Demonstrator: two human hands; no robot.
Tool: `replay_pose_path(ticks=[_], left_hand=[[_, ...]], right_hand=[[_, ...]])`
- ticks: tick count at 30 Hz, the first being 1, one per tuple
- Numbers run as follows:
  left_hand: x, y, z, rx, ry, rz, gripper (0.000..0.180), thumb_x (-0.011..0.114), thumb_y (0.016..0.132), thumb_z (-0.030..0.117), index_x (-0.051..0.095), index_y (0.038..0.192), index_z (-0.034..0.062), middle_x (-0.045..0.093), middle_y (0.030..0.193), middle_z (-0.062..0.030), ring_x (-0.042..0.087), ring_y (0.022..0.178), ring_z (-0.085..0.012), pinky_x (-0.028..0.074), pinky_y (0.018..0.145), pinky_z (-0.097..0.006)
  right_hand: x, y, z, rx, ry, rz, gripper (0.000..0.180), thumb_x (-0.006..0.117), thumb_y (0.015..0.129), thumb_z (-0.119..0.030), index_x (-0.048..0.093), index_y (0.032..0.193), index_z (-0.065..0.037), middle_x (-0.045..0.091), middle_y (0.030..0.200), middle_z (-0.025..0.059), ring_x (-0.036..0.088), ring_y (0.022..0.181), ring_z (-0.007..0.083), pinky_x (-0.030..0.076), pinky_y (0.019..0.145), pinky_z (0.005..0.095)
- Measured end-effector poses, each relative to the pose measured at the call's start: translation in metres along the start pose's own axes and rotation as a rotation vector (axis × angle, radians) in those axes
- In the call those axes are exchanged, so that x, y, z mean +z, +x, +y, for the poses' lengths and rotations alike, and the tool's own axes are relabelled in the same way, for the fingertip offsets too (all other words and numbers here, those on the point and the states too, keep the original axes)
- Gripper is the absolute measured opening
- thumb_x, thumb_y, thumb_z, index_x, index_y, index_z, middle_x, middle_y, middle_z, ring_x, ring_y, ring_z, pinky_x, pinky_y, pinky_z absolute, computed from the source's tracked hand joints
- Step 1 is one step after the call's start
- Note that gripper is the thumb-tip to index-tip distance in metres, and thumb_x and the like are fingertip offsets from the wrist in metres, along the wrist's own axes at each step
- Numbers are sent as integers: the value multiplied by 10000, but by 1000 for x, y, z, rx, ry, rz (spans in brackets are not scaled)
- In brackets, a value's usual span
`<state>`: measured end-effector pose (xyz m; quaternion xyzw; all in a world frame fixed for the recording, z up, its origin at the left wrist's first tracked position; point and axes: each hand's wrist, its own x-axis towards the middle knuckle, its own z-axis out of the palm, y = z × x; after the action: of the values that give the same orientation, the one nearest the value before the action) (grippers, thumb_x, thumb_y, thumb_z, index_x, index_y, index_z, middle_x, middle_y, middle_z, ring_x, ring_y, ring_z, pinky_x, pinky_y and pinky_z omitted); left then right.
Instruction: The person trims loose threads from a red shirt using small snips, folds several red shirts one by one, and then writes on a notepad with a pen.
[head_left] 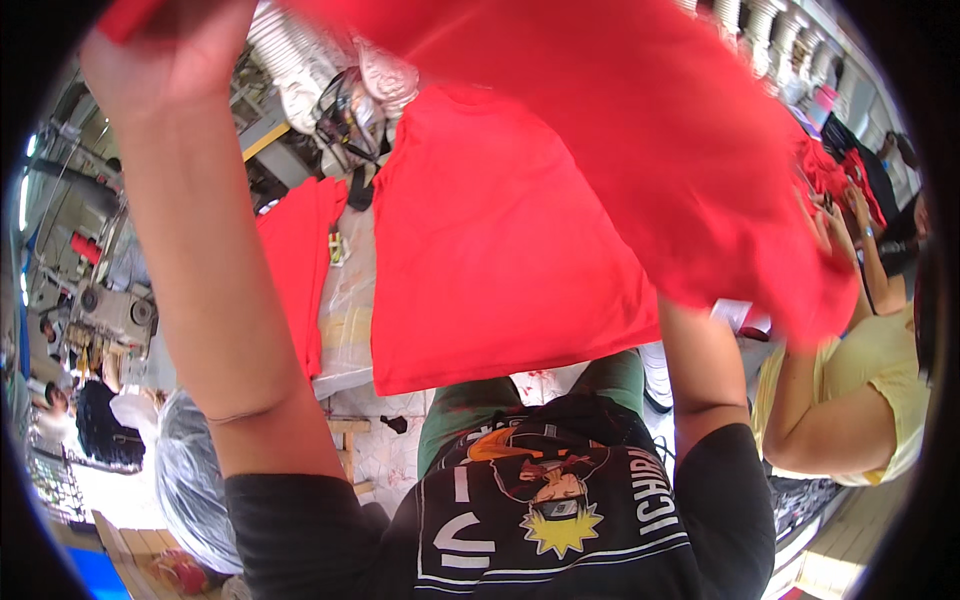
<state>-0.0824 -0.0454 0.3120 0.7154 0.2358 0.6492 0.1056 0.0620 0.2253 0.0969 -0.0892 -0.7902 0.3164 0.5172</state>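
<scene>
1. The left hand (170, 55) is raised at about 11 o'clock in the view, its fingers closed on a corner of a red garment (640, 130) that shows at the very top edge.
2. That red garment sweeps in a blurred band from 12 o'clock down to about 3 o'clock, held up in the air above the work surface.
3. The right hand is hidden behind the lifted cloth; only the right forearm (700, 370) rises from 5 o'clock into the fabric, so I cannot tell whether that hand is open or closed.
4. A second red shirt (490, 260) lies spread flat near the centre of the view, its hem towards 6 o'clock, partly under the lifted one.
5. A third red piece (300, 270) lies just beside it at about 9 o'clock from it, on a clear plastic sheet (350, 290) that shows between the two.
6. The person's own black printed shirt (550, 520) fills the 6 o'clock area.
7. At 3 o'clock another person in a yellow top (870, 380) stands close by, handling more red cloth (835, 175).
8. A sewing machine (110, 310) sits at 9 o'clock.
9. A bundle in clear plastic (185, 470) lies at 7 o'clock.
</scene>
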Motion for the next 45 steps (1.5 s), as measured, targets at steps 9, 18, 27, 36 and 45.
replay_pose_path(ticks=[9,18,27,36,45], left_hand=[[-67,-297,-141,-977,-567,1371,980,373,754,776,305,1354,4,440,1333,-197,388,1261,-358,290,1021,-549],[-32,-334,-170,-1254,869,679,794,717,724,448,448,1252,-81,600,1113,-173,591,1001,-238,438,873,-307],[-50,-323,-186,-1181,401,1243,328,695,776,221,626,1060,73,635,895,4,571,798,-80,425,698,-221],[-76,-328,-215,-1105,913,1048,384,723,749,241,607,1076,75,631,842,-3,572,705,-44,397,536,-205],[-105,-277,-176,-1055,588,1212,534,725,761,384,588,1107,2,641,915,-59,577,820,-119,457,726,-286]], right_hand=[[-35,-4,80,19,-508,-204,376,652,791,-253,567,1121,-93,582,1136,104,546,1076,239,426,905,355],[-27,-83,62,874,-381,-755,626,554,820,-571,626,617,17,602,523,125,646,564,208,511,615,338],[7,-92,62,1050,577,-330,241,572,866,-279,581,938,-50,595,820,30,556,642,97,491,493,249],[4,-93,51,1143,962,-554,239,486,908,-243,564,1027,-51,673,838,105,585,537,127,375,403,192],[-62,-28,-12,659,286,-266,450,368,957,-361,497,1277,-73,607,1082,75,635,734,148,496,514,241]])
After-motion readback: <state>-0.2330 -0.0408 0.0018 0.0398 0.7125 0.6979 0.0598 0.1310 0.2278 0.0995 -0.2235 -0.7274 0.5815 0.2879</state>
